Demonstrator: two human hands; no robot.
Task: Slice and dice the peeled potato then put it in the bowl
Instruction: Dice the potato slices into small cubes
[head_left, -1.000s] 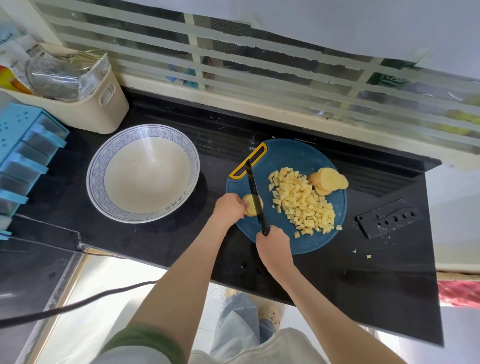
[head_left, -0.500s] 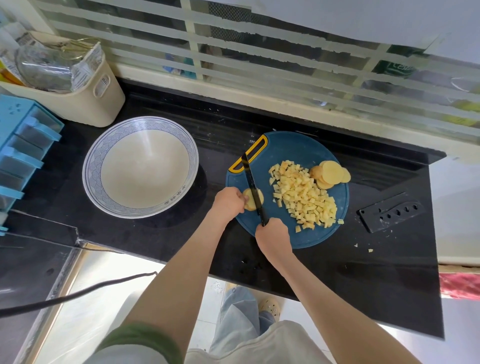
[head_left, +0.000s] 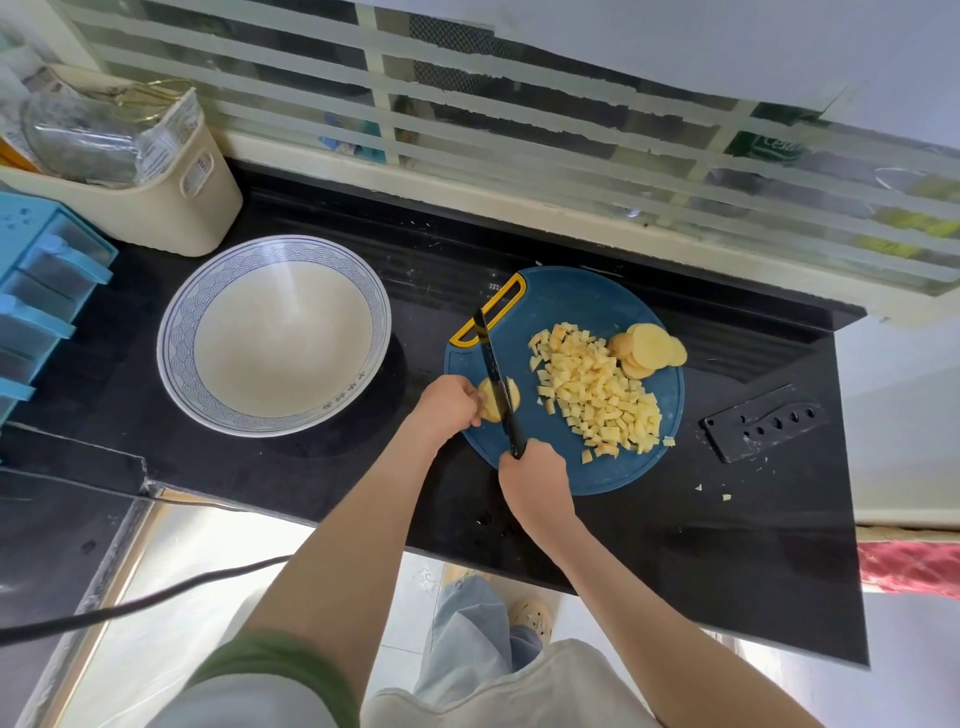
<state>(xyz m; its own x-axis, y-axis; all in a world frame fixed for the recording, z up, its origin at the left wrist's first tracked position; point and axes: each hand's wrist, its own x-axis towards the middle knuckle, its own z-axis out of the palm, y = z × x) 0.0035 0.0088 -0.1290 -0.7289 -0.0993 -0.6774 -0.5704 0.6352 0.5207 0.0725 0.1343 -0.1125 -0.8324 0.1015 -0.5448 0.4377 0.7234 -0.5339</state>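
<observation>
On the black counter (head_left: 623, 545), right of centre: round blue board (head_left: 597, 306), its yellow handle (head_left: 493, 309) at the far-left rim.

- Left hand (head_left: 449, 408): at the board's left edge, fingers curled, pinching a potato piece (head_left: 513, 391) down on the board.
- Right hand (head_left: 535, 473): at the board's near edge, fist wrapped round the knife (head_left: 493, 374) grip, which the fist hides. The black blade runs away from the person, its tip over the yellow handle.
- Blade lies across the potato piece, with potato showing on both sides of it. Can't tell how deep the cut is.
- Dice (head_left: 597, 395): loose pile mid-board, just right of the blade and apart from it.
- Slices (head_left: 649, 345): small overlapping stack of rounds at the far-right of the board, touching the pile's far end.
- Bowl (head_left: 275, 338): left of the board, near it but not touching. White inside, blue-patterned rim, no potato in it.
- Sheath (head_left: 763, 423): black, perforated, flat on the counter right of the board.
- Stray bits (head_left: 698, 487) on the counter near the board's right edge.
- Cream basket (head_left: 171, 208) with packets sits behind the bowl, blue drawers (head_left: 41, 275) at far left.
</observation>
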